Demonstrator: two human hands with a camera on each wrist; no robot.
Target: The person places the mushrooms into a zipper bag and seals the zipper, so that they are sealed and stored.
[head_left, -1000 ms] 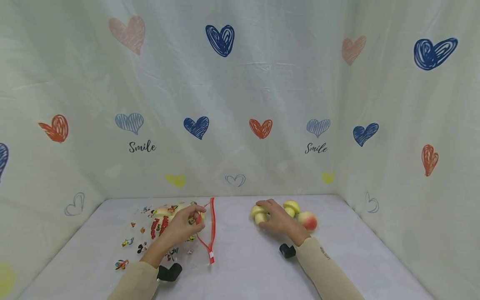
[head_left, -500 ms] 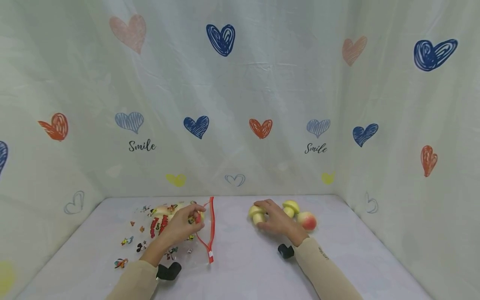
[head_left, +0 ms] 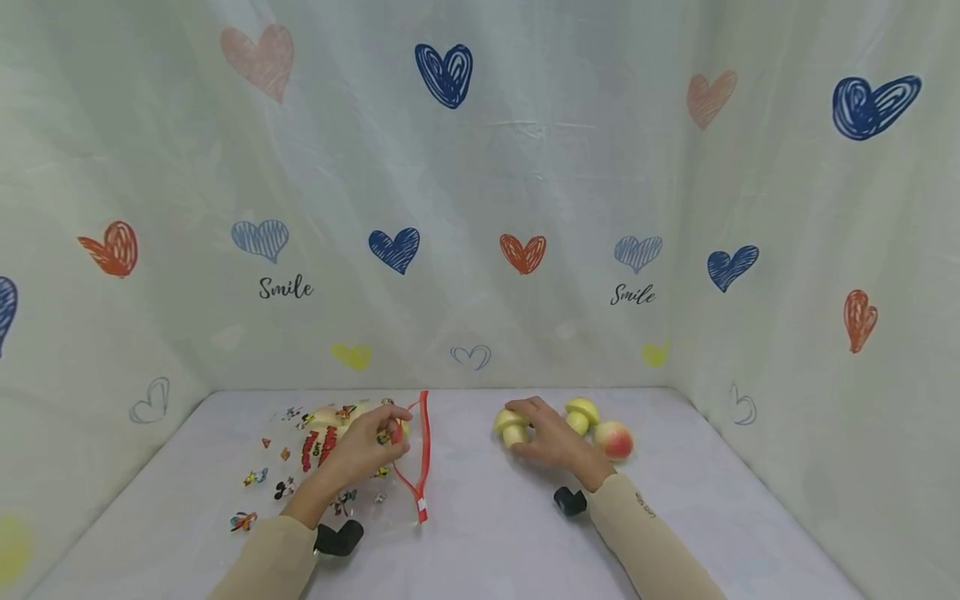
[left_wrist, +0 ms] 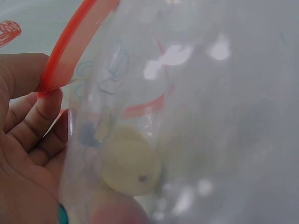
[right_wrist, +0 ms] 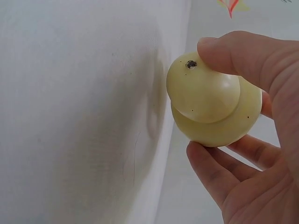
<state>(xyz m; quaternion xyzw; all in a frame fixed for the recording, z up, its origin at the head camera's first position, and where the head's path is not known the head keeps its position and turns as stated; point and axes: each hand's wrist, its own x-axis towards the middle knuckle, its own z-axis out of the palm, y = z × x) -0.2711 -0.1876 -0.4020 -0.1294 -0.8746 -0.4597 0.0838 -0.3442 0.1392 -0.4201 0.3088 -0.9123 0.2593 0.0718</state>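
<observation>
My left hand [head_left: 367, 447] pinches the red zip edge [left_wrist: 58, 51] of a clear plastic bag [head_left: 363, 508] printed with cartoon figures. The bag lies on the left of the table, its red-rimmed mouth facing right. Through the film in the left wrist view shows a pale yellow rounded thing [left_wrist: 131, 163] with a dark spot, and a blurred pinkish thing below it. My right hand [head_left: 551, 437] grips a pale yellow toy mushroom [right_wrist: 203, 93] between thumb and fingers, close to the table. Right of that hand lie another toy mushroom [head_left: 581, 415] and a red-and-cream toy peach [head_left: 615, 440].
A white table [head_left: 480, 542] carries everything. Around it hangs a pale curtain [head_left: 480, 183] printed with hearts and "Smile". Black wrist devices [head_left: 340, 538] sit by both sleeves.
My right hand has shifted slightly left with the toy mushroom in its grip. The left hand stays at the bag's red edge.
</observation>
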